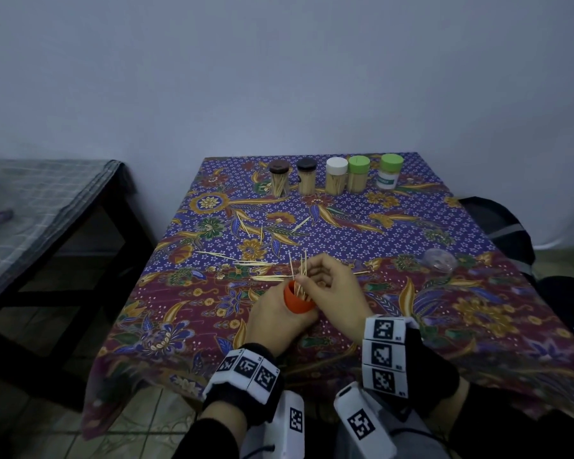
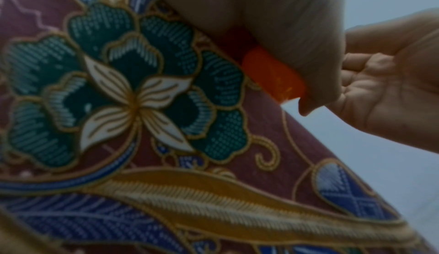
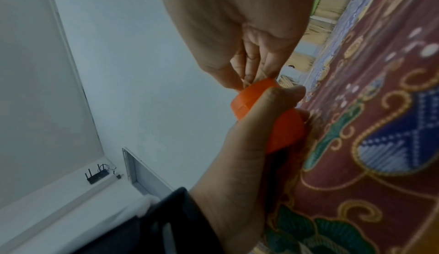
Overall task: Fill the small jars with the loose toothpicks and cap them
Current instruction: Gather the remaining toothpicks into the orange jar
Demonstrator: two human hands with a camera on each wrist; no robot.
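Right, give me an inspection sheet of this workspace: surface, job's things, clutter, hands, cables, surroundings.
Surface: table under a patterned batik cloth.
Job's things: orange jar, uncapped, tilted, toothpicks sticking out; loose toothpicks scattered behind it; five capped jars in a row at the far edge, at least four showing toothpicks.
Clutter: clear plastic object on the right, possibly a lid; cannot tell.
Hands: left hand grips the orange jar; right hand pinches a bunch of toothpicks at its mouth.
Cables: nothing seen on the table.
Surroundings: plain wall; side table with checked cloth on the left; dark bag on the right; tiled floor.
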